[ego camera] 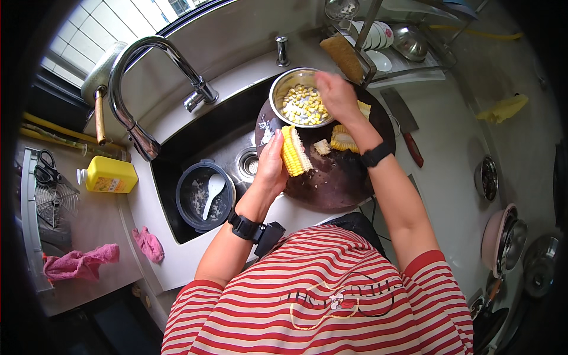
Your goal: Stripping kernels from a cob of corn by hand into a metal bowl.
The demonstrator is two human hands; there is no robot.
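Observation:
My left hand (271,164) grips a section of yellow corn cob (294,151), one side of which is stripped to the pale core. Blurred by motion, my right hand (337,95) is over the right rim of a steel bowl (276,98); whether its fingers hold anything is unclear. Loose corn kernels (305,104) lie in the bowl. Under them is a round dark cutting board (328,191). On it, near my right wrist, rest a small cob piece (322,147) and a larger corn piece (343,138). Another corn piece (364,109) is partly hidden behind my right forearm.
The board overhangs the sink (177,151), where a pot (179,199) holds a white spoon (214,191). A chrome faucet (120,84) arches above. To the right lies a cleaver (401,111) with a red handle; a dish rack (368,62) stands behind. A yellow bottle (111,174) is left.

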